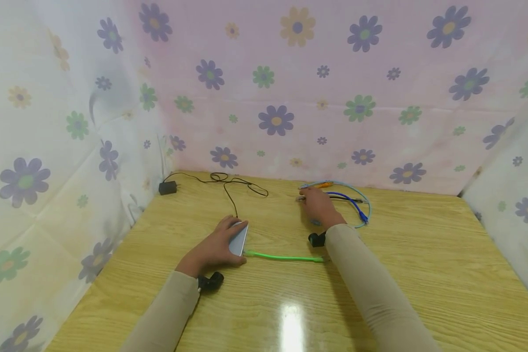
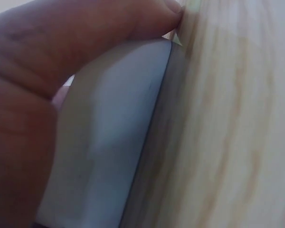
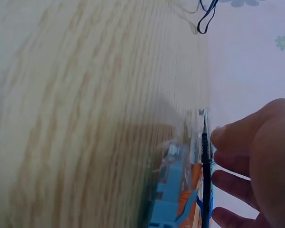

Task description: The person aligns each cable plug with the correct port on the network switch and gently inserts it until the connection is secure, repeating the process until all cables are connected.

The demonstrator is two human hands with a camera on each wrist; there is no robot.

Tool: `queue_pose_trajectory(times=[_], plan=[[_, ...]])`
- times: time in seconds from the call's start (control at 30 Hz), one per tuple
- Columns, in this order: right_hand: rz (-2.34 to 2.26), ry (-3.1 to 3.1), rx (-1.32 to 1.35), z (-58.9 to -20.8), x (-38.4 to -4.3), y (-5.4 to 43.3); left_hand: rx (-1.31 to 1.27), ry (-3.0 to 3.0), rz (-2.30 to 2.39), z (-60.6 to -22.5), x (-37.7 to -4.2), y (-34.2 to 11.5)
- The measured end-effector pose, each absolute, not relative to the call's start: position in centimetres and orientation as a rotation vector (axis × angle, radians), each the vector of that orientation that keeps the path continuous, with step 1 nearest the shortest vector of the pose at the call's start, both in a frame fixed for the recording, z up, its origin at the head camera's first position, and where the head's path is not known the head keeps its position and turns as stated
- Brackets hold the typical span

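My left hand (image 1: 213, 247) holds a flat white box-shaped device (image 1: 239, 239) on the wooden table, thumb at its near end and fingers over its far end. The left wrist view shows the device's smooth pale face (image 2: 114, 123) beneath the hand. A short green network cable (image 1: 286, 257) runs rightward from the device. At the back, my right hand (image 1: 319, 205) reaches over loose network cables. In the right wrist view its fingertips lie right beside a black network cable (image 3: 206, 180) with a clear plug. A light blue cable's plug (image 3: 168, 190) and an orange cable (image 3: 195, 175) lie alongside.
A black power adapter (image 1: 167, 187) lies at the back left, its thin black cord (image 1: 242, 180) looping across to the device. A blue network cable (image 1: 356, 206) lies inside the light blue cable's loop (image 1: 369, 208). Flower-patterned cloth (image 1: 255, 98) hangs behind the table (image 1: 422, 274).
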State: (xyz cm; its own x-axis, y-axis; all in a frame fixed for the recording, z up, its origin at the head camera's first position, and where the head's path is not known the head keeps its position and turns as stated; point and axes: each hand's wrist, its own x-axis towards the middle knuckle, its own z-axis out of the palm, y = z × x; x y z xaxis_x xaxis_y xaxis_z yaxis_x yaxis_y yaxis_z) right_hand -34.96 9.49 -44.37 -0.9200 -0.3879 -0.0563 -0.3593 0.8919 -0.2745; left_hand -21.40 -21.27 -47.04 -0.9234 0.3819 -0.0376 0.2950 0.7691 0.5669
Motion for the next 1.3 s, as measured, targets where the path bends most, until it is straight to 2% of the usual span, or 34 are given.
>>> queue_pose_trajectory(times=[0.23, 0.77, 1.3], plan=[[-0.333, 2.932, -0.519, -44.4, -35.2, 10.0, 0.532, 2.799, 0.864, -46.8, -21.3, -21.0], [-0.347, 2.989, -0.578, -44.6, -35.0, 10.9, 0.608, 2.837, 0.839, -46.8, -21.2, -21.1], [-0.772, 2.936, -0.830, -39.8, -34.2, 12.1, 0.602, 2.825, 0.864, -46.9, -21.3, -21.5]])
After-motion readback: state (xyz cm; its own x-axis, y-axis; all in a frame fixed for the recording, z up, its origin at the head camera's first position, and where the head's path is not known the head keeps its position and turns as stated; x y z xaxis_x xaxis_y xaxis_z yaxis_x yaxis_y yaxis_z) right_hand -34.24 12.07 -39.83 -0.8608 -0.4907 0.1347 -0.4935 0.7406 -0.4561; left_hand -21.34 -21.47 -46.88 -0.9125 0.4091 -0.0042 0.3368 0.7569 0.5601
